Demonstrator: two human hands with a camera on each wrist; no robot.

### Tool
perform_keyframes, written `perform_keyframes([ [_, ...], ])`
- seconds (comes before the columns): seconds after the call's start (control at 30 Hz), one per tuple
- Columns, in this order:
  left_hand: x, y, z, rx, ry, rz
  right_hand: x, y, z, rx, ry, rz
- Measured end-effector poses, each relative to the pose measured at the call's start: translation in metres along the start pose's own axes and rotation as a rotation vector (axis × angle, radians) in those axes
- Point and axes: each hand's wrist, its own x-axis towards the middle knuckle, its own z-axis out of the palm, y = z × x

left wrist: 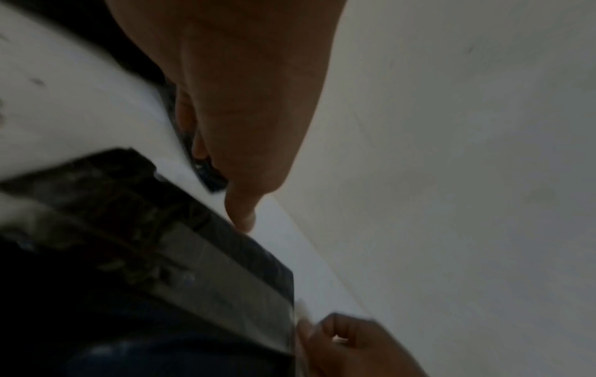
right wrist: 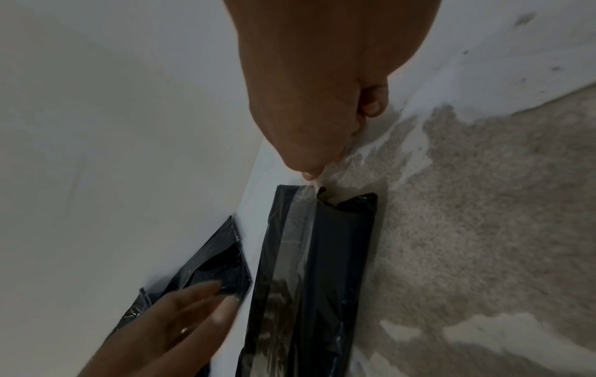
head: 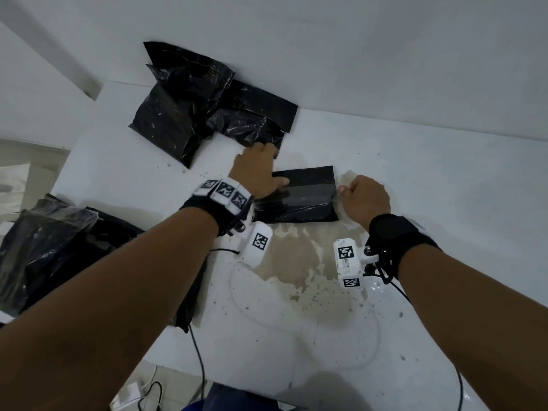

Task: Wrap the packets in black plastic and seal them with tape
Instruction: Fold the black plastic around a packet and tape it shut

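Observation:
A flat packet wrapped in black plastic [head: 299, 200] lies mid-table, with a strip of clear tape [head: 311, 192] running along its top. My left hand [head: 257, 170] lies at its left end, fingers straight, the thumb [left wrist: 242, 219] pressing on the packet's [left wrist: 129, 229] far edge. My right hand [head: 345, 189] is curled at the right end and pinches the tape's free end [right wrist: 308, 190] just past the packet's [right wrist: 341, 255] edge. The left hand's fingertips [right wrist: 222, 308] reach toward another black bundle [right wrist: 222, 257].
A pile of black-wrapped packets [head: 189, 108] leans against the white wall at the back. Loose black plastic [head: 44, 247] lies at the table's left edge. The white table [head: 444, 203] has a worn brown patch [head: 296, 262]. Cables [head: 201, 366] hang over the front edge.

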Motion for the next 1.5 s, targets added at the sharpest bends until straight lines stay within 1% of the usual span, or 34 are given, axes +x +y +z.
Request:
perform_keyframes([
  [0.07,0.012,0.013,0.009,0.088,-0.127,0.037,-0.001,-0.001,0.0,0.004,-0.004,0.008],
  [0.1,0.018,0.018,0.012,0.125,-0.153,0.051,-0.002,-0.001,0.0,0.003,-0.006,0.012],
  [0.3,0.029,0.022,0.015,0.314,-0.218,0.135,-0.01,0.001,-0.006,-0.018,-0.009,0.001],
  [0.37,0.028,0.019,0.012,0.246,-0.263,0.192,-0.013,0.001,-0.008,-0.008,0.006,-0.004],
  [0.47,0.022,0.017,0.005,0.043,-0.349,0.245,-0.015,0.005,-0.011,0.053,0.041,-0.042],
  [0.6,0.01,0.011,-0.005,-0.168,-0.416,0.308,-0.021,0.004,-0.022,0.158,0.053,-0.107],
  [0.67,0.001,0.004,-0.011,-0.268,-0.412,0.332,-0.025,-0.002,-0.028,0.236,0.019,-0.157],
  [0.73,-0.008,0.0,-0.016,-0.363,-0.386,0.34,-0.027,-0.006,-0.034,0.38,-0.049,-0.192],
  [0.8,-0.017,-0.003,-0.02,-0.426,-0.36,0.346,-0.033,-0.012,-0.042,0.526,-0.124,-0.192],
  [0.9,-0.026,-0.005,-0.026,-0.463,-0.31,0.356,-0.04,-0.02,-0.047,0.7,-0.265,-0.148],
  [1.03,-0.037,-0.004,-0.036,-0.476,-0.264,0.388,-0.049,-0.035,-0.047,0.824,-0.421,-0.111],
  [1.1,-0.042,-0.003,-0.041,-0.472,-0.246,0.402,-0.054,-0.041,-0.048,0.892,-0.474,-0.085],
  [1.2,-0.048,-0.003,-0.046,-0.487,-0.228,0.41,-0.058,-0.044,-0.046,0.897,-0.536,-0.061],
  [1.3,-0.052,-0.006,-0.048,-0.487,-0.215,0.42,-0.064,-0.045,-0.041,1.026,-0.612,-0.003],
  [1.37,-0.055,-0.007,-0.048,-0.478,-0.209,0.427,-0.07,-0.046,-0.041,1.037,-0.644,-0.005],
  [1.43,-0.059,-0.009,-0.048,-0.486,-0.211,0.423,-0.073,-0.046,-0.041,0.887,-0.642,-0.06],
  [1.47,-0.06,-0.01,-0.049,-0.478,-0.214,0.417,-0.073,-0.044,-0.04,0.799,-0.592,-0.08],
  [1.5,-0.061,-0.011,-0.049,-0.456,-0.215,0.412,-0.07,-0.041,-0.04,0.752,-0.511,-0.065],
])
